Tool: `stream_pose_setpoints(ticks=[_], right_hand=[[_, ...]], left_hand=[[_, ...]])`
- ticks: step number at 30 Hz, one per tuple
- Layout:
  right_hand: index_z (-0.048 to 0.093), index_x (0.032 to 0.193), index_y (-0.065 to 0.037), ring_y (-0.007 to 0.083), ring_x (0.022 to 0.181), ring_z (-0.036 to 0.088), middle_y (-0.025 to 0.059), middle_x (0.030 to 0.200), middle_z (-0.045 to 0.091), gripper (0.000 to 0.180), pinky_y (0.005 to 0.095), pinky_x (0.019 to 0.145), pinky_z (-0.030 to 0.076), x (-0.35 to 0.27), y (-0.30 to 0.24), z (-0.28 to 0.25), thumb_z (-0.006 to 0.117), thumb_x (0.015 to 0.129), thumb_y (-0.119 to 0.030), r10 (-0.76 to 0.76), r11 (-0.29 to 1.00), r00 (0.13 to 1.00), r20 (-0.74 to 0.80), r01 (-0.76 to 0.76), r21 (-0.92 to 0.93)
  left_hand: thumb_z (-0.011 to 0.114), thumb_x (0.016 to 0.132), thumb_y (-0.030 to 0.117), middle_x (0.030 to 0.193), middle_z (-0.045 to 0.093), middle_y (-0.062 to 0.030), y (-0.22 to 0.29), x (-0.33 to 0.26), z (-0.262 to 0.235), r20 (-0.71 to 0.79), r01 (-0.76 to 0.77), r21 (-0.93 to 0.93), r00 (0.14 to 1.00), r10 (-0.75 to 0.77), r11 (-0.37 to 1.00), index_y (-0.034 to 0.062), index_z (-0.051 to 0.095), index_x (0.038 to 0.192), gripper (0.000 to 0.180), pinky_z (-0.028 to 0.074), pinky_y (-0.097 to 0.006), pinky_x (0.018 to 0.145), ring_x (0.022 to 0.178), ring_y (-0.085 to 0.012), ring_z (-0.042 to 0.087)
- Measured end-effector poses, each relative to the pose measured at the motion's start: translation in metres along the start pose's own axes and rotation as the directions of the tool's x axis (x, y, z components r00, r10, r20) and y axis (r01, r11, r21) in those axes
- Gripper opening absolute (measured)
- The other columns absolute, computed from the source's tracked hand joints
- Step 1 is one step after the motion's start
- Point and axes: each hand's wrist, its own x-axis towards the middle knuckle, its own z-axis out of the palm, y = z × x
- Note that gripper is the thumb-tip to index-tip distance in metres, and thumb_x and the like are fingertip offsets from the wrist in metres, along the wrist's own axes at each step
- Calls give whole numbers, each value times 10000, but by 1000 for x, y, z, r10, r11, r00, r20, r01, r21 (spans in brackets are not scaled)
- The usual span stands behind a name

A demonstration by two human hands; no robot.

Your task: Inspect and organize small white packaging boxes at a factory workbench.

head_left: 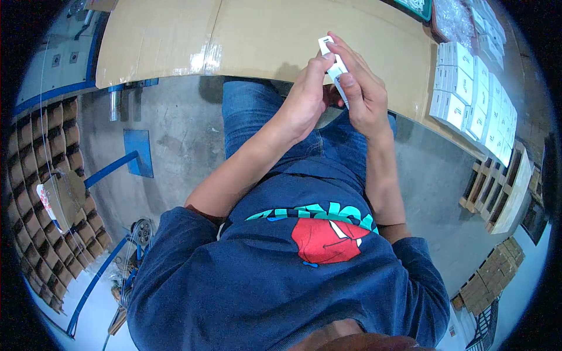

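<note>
Between my two hands, over the near edge of the cardboard-covered table (pixel 252 41), is a slim white box (pixel 336 69), tilted with its far end up and to the left. My left hand (pixel 307 96) grips its left side, the thumb lying near the box's upper part. From the right, my right hand (pixel 367 96) closes round it, fingers along the far side and thumb on the near face. The palms and fingers hide part of the box.
Stacks of small white boxes (pixel 468 93) stand at the table's right edge. Beyond them lie clear plastic bags (pixel 453 23) and a green crate (pixel 418 9). A wooden pallet (pixel 497 187) is at the right on the floor. Blue metal framing (pixel 111 169) and a cardboard-divider stack (pixel 47 146) are at left.
</note>
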Motion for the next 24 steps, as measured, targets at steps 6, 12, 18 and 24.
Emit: stream_pose_setpoints(ticks=[6,12,18,24], right_hand=[[623,1333,-19,369,1249,595,240,1389,586,380,412,1033,466,0,0,1,549,1015,-213,12,1000,1000,2,-13,16],[604,1363,-27,328,1309,557,230,1421,560,418,392,1092,422,0,-8,-8,590,988,-211,251,951,967,42,-255,176],[493,1467,-44,344,1399,463,223,1514,463,647,419,1133,385,3,-9,-15,698,887,-245,250,965,965,77,-255,61],[491,1478,-89,332,1491,325,156,1587,385,888,458,1211,270,1,-5,-28,871,705,-306,127,990,984,125,-135,50]], left_hand=[[376,1046,497,1016,576,-2,-2,0,-2,7,-1,-1,1000,1,1000,130,534,1167,418,444,-349,806,939,-140,545],[368,1063,532,1065,572,-4,2,-3,10,-17,-15,-28,1000,15,999,113,507,1278,492,457,-340,814,928,-139,550],[349,1079,510,1063,598,-36,5,1,-4,27,-30,151,999,27,988,90,474,1344,512,500,-295,791,926,-136,594],[204,1021,686,1135,670,-185,10,6,-19,-11,47,28,999,-46,999,17,465,1379,803,615,-440,790,939,-340,715]])
